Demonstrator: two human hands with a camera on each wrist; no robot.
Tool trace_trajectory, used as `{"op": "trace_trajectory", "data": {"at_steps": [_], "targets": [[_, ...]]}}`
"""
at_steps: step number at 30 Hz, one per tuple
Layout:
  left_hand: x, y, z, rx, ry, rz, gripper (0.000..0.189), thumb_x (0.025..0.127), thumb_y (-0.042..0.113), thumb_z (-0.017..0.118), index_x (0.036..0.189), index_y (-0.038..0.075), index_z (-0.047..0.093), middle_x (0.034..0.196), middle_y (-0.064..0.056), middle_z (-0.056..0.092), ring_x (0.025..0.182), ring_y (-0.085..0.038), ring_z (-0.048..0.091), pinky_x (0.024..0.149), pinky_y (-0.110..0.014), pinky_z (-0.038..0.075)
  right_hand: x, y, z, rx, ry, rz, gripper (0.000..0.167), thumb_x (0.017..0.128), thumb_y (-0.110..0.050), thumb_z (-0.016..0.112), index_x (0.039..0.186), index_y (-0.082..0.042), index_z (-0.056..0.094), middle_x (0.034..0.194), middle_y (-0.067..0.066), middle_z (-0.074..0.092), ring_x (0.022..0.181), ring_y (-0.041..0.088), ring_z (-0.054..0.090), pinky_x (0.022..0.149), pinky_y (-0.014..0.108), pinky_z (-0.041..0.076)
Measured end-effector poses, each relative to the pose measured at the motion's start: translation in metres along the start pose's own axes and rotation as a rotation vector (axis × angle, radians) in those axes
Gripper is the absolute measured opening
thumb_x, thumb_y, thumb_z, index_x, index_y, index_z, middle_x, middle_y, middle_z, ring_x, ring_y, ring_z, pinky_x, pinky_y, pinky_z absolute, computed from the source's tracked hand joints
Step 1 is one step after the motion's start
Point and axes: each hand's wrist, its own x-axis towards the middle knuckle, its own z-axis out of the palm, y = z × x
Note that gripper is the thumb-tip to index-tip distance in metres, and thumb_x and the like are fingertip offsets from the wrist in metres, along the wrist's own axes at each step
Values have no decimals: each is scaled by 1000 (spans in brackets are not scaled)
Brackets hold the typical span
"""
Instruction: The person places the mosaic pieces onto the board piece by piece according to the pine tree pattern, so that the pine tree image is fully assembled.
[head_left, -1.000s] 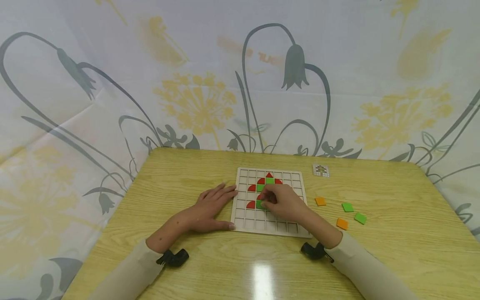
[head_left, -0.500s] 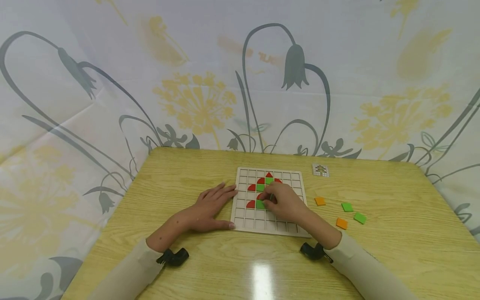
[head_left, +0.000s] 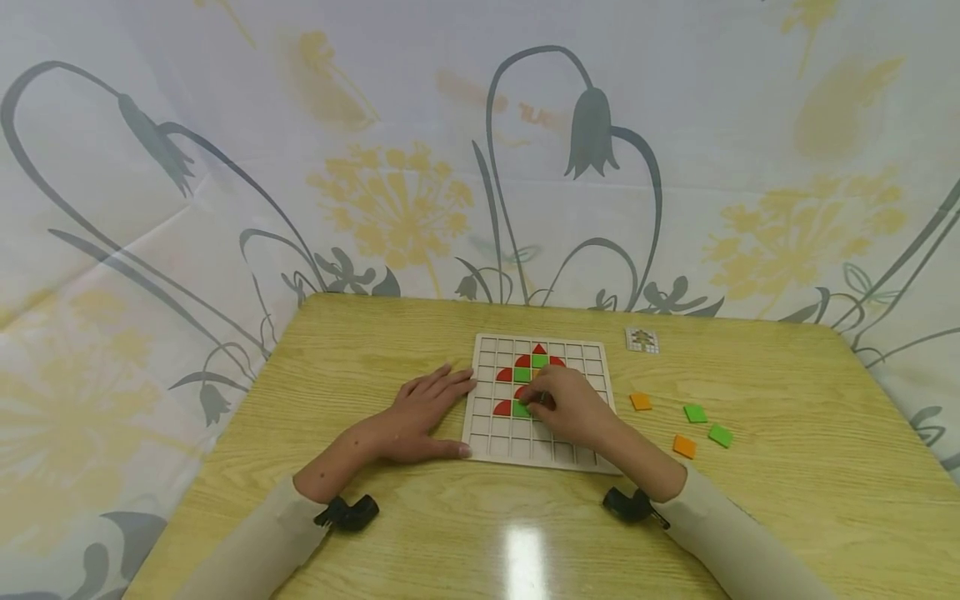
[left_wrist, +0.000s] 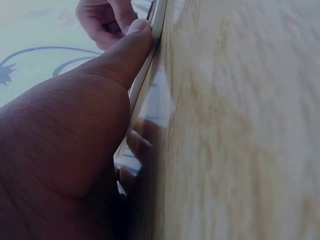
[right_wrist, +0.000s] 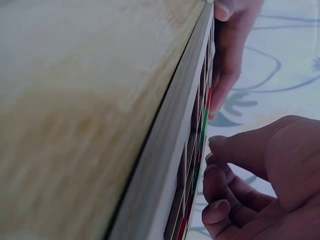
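Observation:
A pale wooden grid board (head_left: pixel 498 450) lies on the table, with red quarter-round pieces (head_left: pixel 502 408) and green square tiles (head_left: pixel 522 375) in its cells. A red triangle (head_left: pixel 538 349) tops the pattern. My left hand (head_left: pixel 416 425) is spread flat on the table, its fingertips and thumb touching the board's left edge. Over the board's middle is my right hand (head_left: pixel 570 404), fingers curled, thumb and fingertips at a green tile (head_left: pixel 520 409) in a lower row. The right wrist view shows thumb and fingertips close together beside the board; whether they pinch a tile cannot be seen. The right hand hides several cells.
Two orange tiles (head_left: pixel 641 402) and two green tiles (head_left: pixel 695 413) lie loose right of the board. Behind them is a small pattern card (head_left: pixel 642 340). A patterned cloth backdrop (head_left: pixel 420 125) rises at the table's far edge.
Almost nothing moves. The right hand's fingertips stay at the lower green tile with only a slight shift, and the left hand keeps its place at the board's edge.

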Motion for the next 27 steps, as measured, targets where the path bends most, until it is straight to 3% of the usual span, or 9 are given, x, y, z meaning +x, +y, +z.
{"op": "trace_trajectory", "data": {"at_steps": [10,27], "targets": [[0,-1,1,6,-2,-5,99,98,64,67,172,18,20,179,-1,11,165,-33,3,124,-65,15,-21,13,-10,-12,81,-17,8,91,-3,80,94,-11,81,88,-6,68,75,10,57,67,27,51],[0,2,1,4,0,-12,99,98,63,68,172,17,21,179,-2,12,165,-34,3,124,-65,15,-65,37,-42,-38,145,83,12,91,-1,79,99,-10,78,93,-4,69,76,9,58,66,27,51]]}}
